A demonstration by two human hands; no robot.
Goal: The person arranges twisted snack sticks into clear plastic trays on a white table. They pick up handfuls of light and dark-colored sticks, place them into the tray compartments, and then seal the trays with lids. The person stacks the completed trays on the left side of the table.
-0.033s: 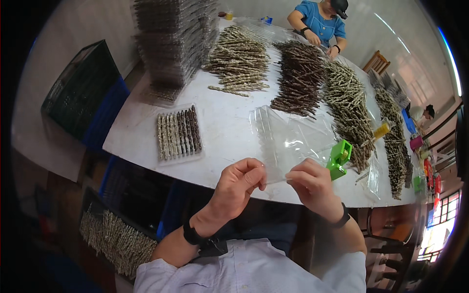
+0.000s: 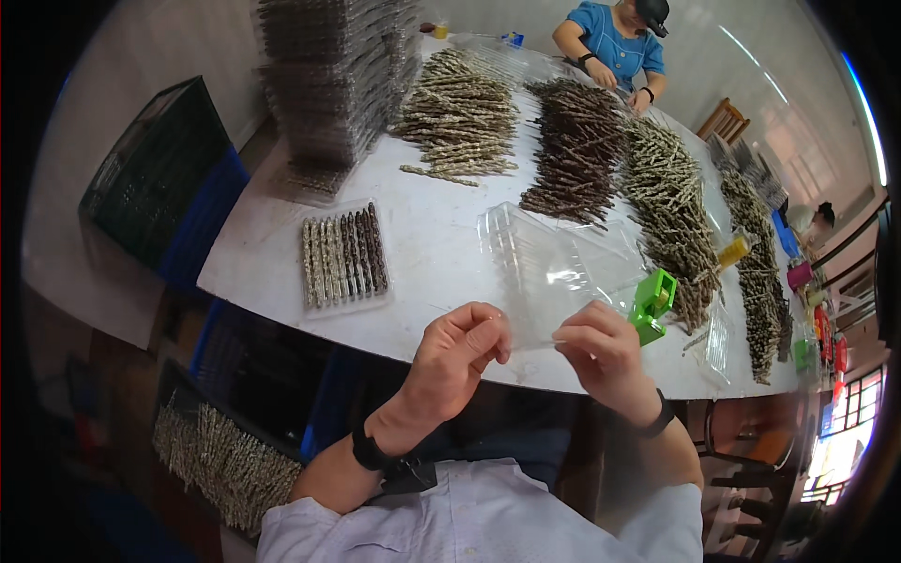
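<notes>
Hands raised side by side over the near edge of a white table [image 2: 432, 263], seen from above. Left hand [image 2: 458, 352] curled, fingertips pinched together near the near edge of a clear plastic clamshell tray [image 2: 554, 258]; hard to tell whether anything thin sits between them. Right hand [image 2: 601, 349] likewise pinched, fingers closed at the tray's near edge and apparently touching the plastic, though the clear material makes contact hard to confirm. Dark bands on both wrists, white sleeves below. Clamshell tray lying open and empty on the table just beyond both hands, slightly to the right of centre. Green tape dispenser [image 2: 654, 302] just right of the right hand, touching the tray's right side. Left of the tray, well apart from it, a filled clear tray [image 2: 343, 253] holding rows of pale and dark twisted sticks. Farther back, loose heaps of the same sticks: a pale heap [image 2: 460, 117], a dark brown heap [image 2: 577, 150], and a long pale greenish heap [image 2: 671, 211] curving toward the right rim. Tall stack of clear trays [image 2: 333, 75] at the far left of the table. Another person in a blue top [image 2: 619, 47] working at the far end. Dark crate [image 2: 155, 178] on the floor at left, a bundle of pale sticks [image 2: 225, 464] below the table near the left forearm.
</notes>
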